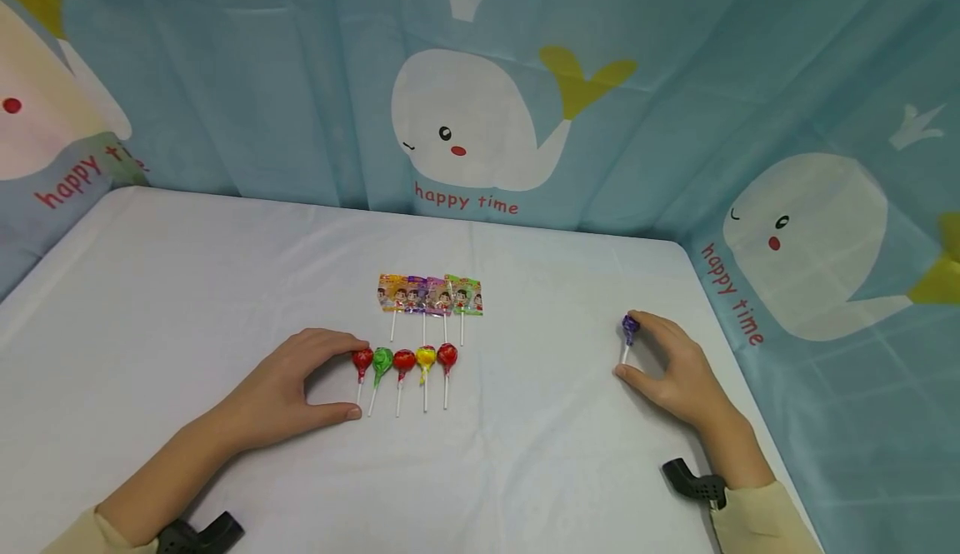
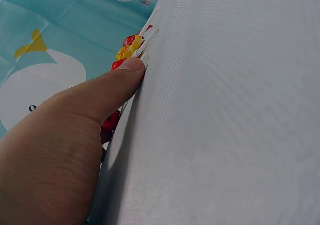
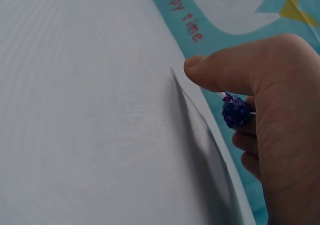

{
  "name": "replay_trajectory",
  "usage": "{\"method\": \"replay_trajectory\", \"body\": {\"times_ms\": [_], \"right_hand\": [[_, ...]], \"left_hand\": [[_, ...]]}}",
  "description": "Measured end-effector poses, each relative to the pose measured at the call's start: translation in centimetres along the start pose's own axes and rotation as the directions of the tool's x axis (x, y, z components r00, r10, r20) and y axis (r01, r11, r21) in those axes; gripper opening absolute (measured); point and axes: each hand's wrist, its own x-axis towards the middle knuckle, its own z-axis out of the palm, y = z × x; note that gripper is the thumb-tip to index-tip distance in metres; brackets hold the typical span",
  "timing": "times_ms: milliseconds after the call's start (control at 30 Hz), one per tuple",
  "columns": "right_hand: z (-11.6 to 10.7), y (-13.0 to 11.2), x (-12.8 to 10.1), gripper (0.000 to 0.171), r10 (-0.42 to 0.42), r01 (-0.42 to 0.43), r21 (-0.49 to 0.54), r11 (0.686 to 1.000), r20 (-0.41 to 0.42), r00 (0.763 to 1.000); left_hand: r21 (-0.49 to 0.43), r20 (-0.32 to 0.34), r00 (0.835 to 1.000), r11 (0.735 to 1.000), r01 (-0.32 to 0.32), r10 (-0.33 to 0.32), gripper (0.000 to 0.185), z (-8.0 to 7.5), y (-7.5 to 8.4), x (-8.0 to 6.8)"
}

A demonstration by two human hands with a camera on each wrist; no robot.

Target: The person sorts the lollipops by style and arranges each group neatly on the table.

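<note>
A row of several lollipops lies on the white tablecloth. At its left end is a red lollipop [image 1: 362, 360], which my left hand [image 1: 292, 391] spans, index fingertip at its head and thumb at the stick's lower end. Beside it come a green lollipop [image 1: 382, 361], another red lollipop [image 1: 404, 361], a yellow lollipop [image 1: 426, 357] and a last red lollipop [image 1: 447, 356]. Well to the right, my right hand [image 1: 678, 375] holds a purple lollipop [image 1: 630, 327] lengthwise between index finger and thumb. In the right wrist view, its dark wrapped head [image 3: 235, 112] shows below the thumb.
Behind the row lie several flat-wrapped lollipops, among them an orange packet [image 1: 392, 291] and a green packet [image 1: 467, 296], sticks toward me. A blue curtain [image 1: 300, 79] with whale prints hangs along the back and right edges of the white table [image 1: 225, 262].
</note>
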Motion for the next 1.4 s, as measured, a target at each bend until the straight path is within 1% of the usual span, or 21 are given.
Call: {"method": "replay_trajectory", "body": {"times_ms": [267,400,633,1067,1233,1400], "right_hand": [[0.3,-0.5,0.7,0.087,-0.014,0.014,0.034,0.999,0.002,1.0],[0.5,-0.6,0.9,0.086,-0.011,0.011,0.035,0.999,0.005,1.0],[0.9,-0.6,1.4,0.086,-0.056,0.057,0.05,0.997,-0.007,0.998],[1.3,-1.6,2.5,0.087,-0.049,0.048,0.031,0.998,0.029,0.998],[1.3,-1.9,2.8,0.087,-0.06,0.059,0.042,0.997,0.02,0.998],[1.5,-2.2,3.1,0.087,-0.09,0.089,0.068,0.994,0.007,0.996]], "left_hand": [[0.004,0.0,1.0,1.0,0.001,-0.001,0.08,0.1,-0.1,0.0],[0.011,0.004,1.0,1.0,0.007,-0.007,0.079,0.1,-0.2,0.0],[0.01,0.005,1.0,1.0,0.011,-0.011,0.08,0.1,-0.1,0.1],[0.004,-0.001,1.0,1.0,-0.002,0.002,0.079,0.0,0.0,0.1],[0.005,-0.003,1.0,1.0,-0.005,0.005,0.079,0.0,0.0,0.1],[0.007,-0.003,1.0,1.0,-0.004,0.004,0.079,0.1,-0.1,0.1]]}}
